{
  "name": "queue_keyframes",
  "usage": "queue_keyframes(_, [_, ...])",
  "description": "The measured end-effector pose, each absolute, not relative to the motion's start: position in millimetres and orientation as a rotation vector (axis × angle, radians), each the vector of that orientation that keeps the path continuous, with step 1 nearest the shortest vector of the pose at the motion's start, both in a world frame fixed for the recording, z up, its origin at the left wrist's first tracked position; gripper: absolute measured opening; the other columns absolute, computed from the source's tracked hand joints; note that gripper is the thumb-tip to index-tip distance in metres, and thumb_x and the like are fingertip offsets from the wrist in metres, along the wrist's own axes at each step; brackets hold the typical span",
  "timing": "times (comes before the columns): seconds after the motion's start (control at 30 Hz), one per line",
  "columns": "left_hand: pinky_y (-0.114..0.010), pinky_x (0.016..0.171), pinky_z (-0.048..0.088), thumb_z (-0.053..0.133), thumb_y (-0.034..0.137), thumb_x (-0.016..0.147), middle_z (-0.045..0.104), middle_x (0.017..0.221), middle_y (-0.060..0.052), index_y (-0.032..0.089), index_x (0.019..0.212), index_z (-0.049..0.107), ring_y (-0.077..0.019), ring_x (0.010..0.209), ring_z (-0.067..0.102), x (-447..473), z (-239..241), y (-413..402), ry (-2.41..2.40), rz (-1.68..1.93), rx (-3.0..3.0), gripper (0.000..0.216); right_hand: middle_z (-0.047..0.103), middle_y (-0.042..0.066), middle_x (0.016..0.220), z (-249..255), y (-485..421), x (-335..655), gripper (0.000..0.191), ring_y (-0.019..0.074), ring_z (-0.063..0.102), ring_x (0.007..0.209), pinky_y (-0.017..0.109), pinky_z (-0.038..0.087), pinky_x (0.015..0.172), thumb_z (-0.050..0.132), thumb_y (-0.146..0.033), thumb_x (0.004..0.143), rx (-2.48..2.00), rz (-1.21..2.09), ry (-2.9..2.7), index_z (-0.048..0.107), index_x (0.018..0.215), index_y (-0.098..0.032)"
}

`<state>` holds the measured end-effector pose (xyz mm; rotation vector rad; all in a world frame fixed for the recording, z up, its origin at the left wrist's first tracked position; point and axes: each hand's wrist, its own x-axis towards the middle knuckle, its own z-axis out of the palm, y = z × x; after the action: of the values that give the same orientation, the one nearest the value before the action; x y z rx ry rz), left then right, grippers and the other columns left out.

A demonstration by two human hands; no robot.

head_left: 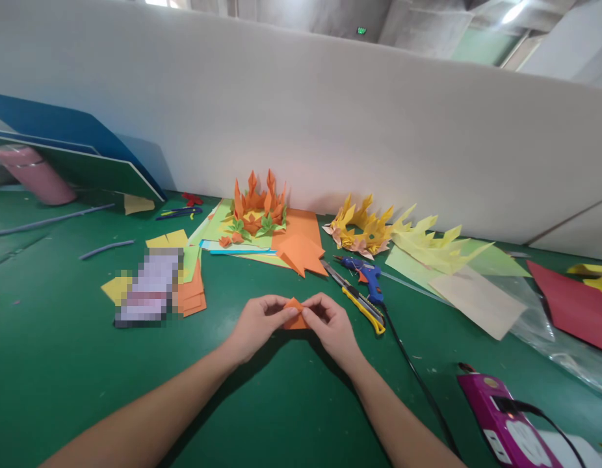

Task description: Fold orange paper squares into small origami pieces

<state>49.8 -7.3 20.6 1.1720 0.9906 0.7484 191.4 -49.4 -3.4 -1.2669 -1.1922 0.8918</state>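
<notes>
Orange paper (296, 322) sits pinched by left hand (259, 325) and right hand (334, 328), one each side, seemingly to keep it steady.

The paper piece (296, 320) sits before the crowns (378, 229), left of the glue gun (373, 279).

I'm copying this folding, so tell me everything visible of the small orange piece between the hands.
The small orange piece looks like plain matte paper, apparently folded. It tapers to a point at the top, away from the person, with a nearly straight lower edge. The left hand and right hand pinch it from either side, thumbs on its near face, partly hiding it. It is over the green table; whether they touch is unclear.
</notes>
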Motion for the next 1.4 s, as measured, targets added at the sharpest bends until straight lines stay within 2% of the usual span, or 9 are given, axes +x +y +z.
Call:
queue_keyframes(0.5, [-0.023, 0.052, 0.035, 0.069, 0.037, 0.059, 0.056, 0.055, 0.003, 0.015, 0.062, 0.062, -0.0108, 0.052, 0.047, 48.2, 21.8, -6.7, 1.031, 0.740, 1.356, 0.023, 0.065, 0.001, 0.063, -4.1, -49.6, 191.9, 0.017, 0.0145, 0.058, 0.057, 0.026, 0.048, 0.055, 0.062, -0.035, 0.070, -1.282, 0.877, -1.211, 0.063, 0.068, -0.019])
queue_keyframes(0.8, [-0.023, 0.055, 0.037, 0.067, 0.035, 0.061, 0.058, 0.059, 0.002, 0.014, 0.066, 0.062, -0.0111, 0.055, 0.048, 51.0, 18.0, -8.3, 1.053, 0.766, 1.312, 0.022, 0.064, 0.001, 0.064, -2.5, -50.0, 191.0, 0.018, 0.0149, 0.057, 0.059, 0.027, 0.048, 0.056, 0.061, -0.035, 0.070, -1.290, 0.892, -1.199, 0.063, 0.068, -0.018])
queue_keyframes(1.03, [-0.022, 0.050, 0.033, 0.068, 0.037, 0.059, 0.051, 0.051, 0.005, 0.017, 0.059, 0.054, -0.0095, 0.049, 0.044, 51.3, 16.7, -9.8, 1.035, 0.737, 1.289, 0.024, 0.058, -0.001, 0.057, 0.8, -50.5, 190.4, 0.018, 0.0125, 0.051, 0.053, 0.025, 0.044, 0.053, 0.060, -0.035, 0.071, -1.320, 0.858, -1.245, 0.059, 0.063, -0.018])
queue_keyframes(1.2, [-0.023, 0.052, 0.034, 0.065, 0.041, 0.060, 0.054, 0.054, 0.003, 0.016, 0.060, 0.056, -0.0105, 0.051, 0.045, 48.6, 15.6, -6.8, 1.020, 0.667, 1.356, 0.026, 0.052, -0.002, 0.054, 0.5, -50.2, 190.6, 0.019, 0.0109, 0.045, 0.049, 0.023, 0.039, 0.048, 0.057, -0.035, 0.072, -1.338, 0.841, -1.277, 0.056, 0.063, -0.018])
queue_keyframes(1.4, [-0.024, 0.054, 0.033, 0.051, 0.046, 0.070, 0.046, 0.052, 0.004, 0.017, 0.055, 0.051, -0.0116, 0.053, 0.041, 46.8, 15.7, -5.1, 1.032, 0.721, 1.550, 0.033, 0.050, -0.003, 0.055, 2.6, -50.7, 188.4, 0.018, 0.0104, 0.044, 0.049, 0.023, 0.038, 0.049, 0.055, -0.034, 0.072, -1.348, 0.845, -1.323, 0.055, 0.063, -0.018])
